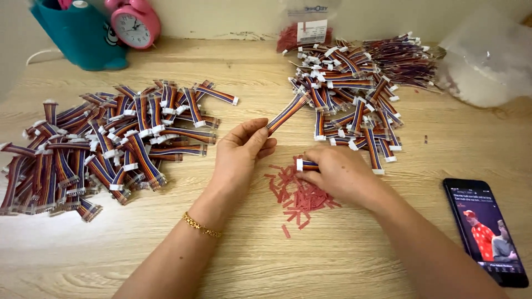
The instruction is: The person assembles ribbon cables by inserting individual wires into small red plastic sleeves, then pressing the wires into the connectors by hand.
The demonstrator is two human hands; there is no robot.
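Your left hand (239, 150) pinches the light, floppy ribbon cable (287, 112) at centre frame by its lower end, while your right hand (332, 174) seems closed on its white connector (300, 164) over the red slips (296, 196).

Lit phone screen (487, 231) lower right; labelled clear bag (308, 27) top centre.

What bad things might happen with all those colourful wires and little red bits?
The little red pieces lie loose under the right hand, so a sweep might scatter them. The ribbon cable in the left hand hangs between the left pile and right pile, so it might land in the wrong one.
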